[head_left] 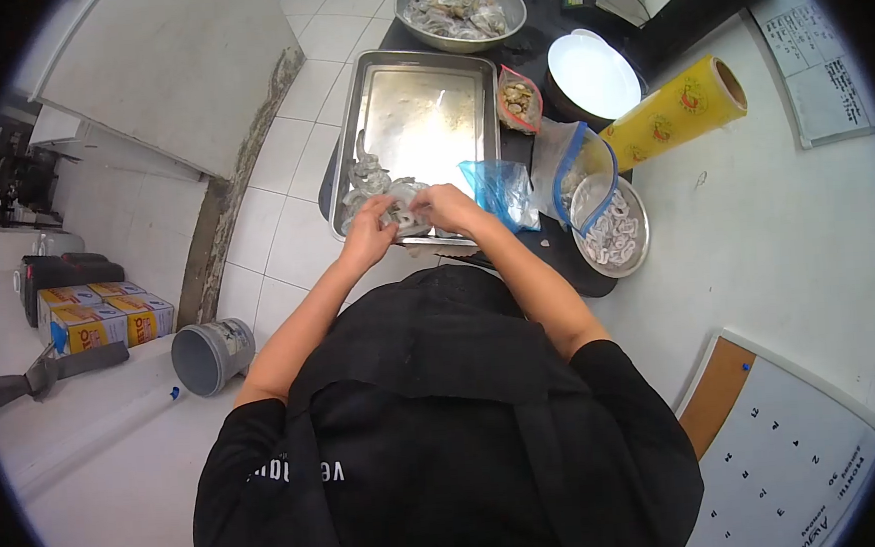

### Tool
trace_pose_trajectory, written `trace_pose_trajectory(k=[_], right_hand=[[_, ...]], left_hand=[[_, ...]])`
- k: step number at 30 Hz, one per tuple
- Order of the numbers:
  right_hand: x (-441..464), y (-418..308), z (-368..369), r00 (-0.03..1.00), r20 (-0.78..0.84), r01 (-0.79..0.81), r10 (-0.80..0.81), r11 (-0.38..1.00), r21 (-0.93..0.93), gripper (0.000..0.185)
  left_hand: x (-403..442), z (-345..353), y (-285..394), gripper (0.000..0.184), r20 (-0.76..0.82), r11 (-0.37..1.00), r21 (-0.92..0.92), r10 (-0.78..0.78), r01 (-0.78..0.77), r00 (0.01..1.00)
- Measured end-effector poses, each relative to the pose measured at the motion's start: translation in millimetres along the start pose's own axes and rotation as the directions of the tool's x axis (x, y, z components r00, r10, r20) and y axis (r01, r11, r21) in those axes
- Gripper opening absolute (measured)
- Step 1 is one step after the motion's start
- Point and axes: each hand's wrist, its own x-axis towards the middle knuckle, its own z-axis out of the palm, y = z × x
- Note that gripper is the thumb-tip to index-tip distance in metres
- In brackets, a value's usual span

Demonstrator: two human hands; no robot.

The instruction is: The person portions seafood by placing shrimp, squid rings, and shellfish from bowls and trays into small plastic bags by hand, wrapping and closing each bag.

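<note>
Grey raw shrimp (pixel 369 175) lie in a small heap in the near left part of a shiny metal tray (pixel 493 100). My left hand (pixel 369 233) is at the heap, its fingers curled over the shrimp near the tray's front edge. Close to its right, my right hand (pixel 446 210) has its fingertips pinched together at the shrimp; whatever lies between them is too small to make out. A blue-tinted plastic bag (pixel 503 194) rests against the tray's right side, beside my right wrist.
Behind the tray stands a metal bowl of bagged shrimp (pixel 457 14). To its right are a red-edged bag of shellfish (pixel 519 103), a white dish (pixel 593 71), a yellow wrap roll (pixel 683 108), a blue-edged zip bag (pixel 573 170) and a bowl of pale rings (pixel 616 237).
</note>
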Motion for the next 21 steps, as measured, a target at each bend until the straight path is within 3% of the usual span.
trace_pose_trajectory(k=[2,4,5,6,8,10,12,13,14,16,18,19,21], right_hand=[[-3,7,-6,1.000,-0.007,0.014,-0.014,0.997,-0.072,0.021],[-9,3,-15,0.991,-0.067,-0.114,0.114,0.993,0.002,0.019],[-12,7,-14,0.984,-0.167,-0.062,0.059,0.998,-0.014,0.021],[-12,10,-8,0.985,-0.164,-0.061,0.058,0.998,-0.016,0.021],[-8,17,9,0.959,-0.271,-0.119,0.085,0.987,-0.112,0.027],[-2,30,25,0.966,-0.249,-0.106,0.065,0.982,-0.158,0.031],[6,30,27,0.983,-0.031,-0.180,0.179,0.981,-0.066,0.036],[6,32,26,0.984,-0.133,-0.132,0.121,0.988,-0.078,0.031],[6,19,13,0.984,-0.132,-0.128,0.116,0.988,-0.082,0.031],[-2,-7,-8,0.981,-0.078,-0.140,0.179,0.924,0.355,0.023],[-5,-15,-18,0.978,-0.072,-0.154,0.194,0.916,0.370,0.015],[-5,-15,-22,0.975,-0.078,-0.146,0.208,0.865,0.479,0.016],[-3,-19,-30,0.971,-0.077,-0.140,0.228,0.797,0.588,0.020]], left_hand=[[-3,-3,-3,0.044,-0.015,1.000,-0.003,-0.010,0.010,1.000],[-6,-4,-6,0.044,-0.020,1.000,-0.004,-0.020,0.020,1.000],[-6,-5,-7,0.045,-0.021,1.000,-0.019,-0.019,0.019,1.000],[-6,-5,-7,0.045,-0.021,0.999,-0.033,-0.019,0.018,1.000],[-7,-4,-6,0.044,-0.032,1.000,-0.024,0.005,-0.006,0.999],[-8,-4,-3,0.044,-0.038,1.000,-0.009,0.028,-0.029,0.999],[-7,-7,1,0.038,-0.129,0.995,0.087,0.062,-0.051,0.990],[-6,-13,0,0.038,-0.131,0.995,0.089,0.064,-0.053,0.989],[-3,-20,-4,0.033,-0.178,0.995,0.096,0.044,-0.027,0.983],[-3,-28,1,0.028,-0.221,0.995,0.096,0.014,0.008,0.975],[-1,-39,18,0.021,-0.248,0.983,-0.117,-0.165,0.139,0.955],[3,-36,7,0.017,-0.298,0.995,-0.087,-0.062,0.037,0.952],[7,-39,20,0.016,-0.343,0.995,-0.095,-0.032,-0.001,0.939]])
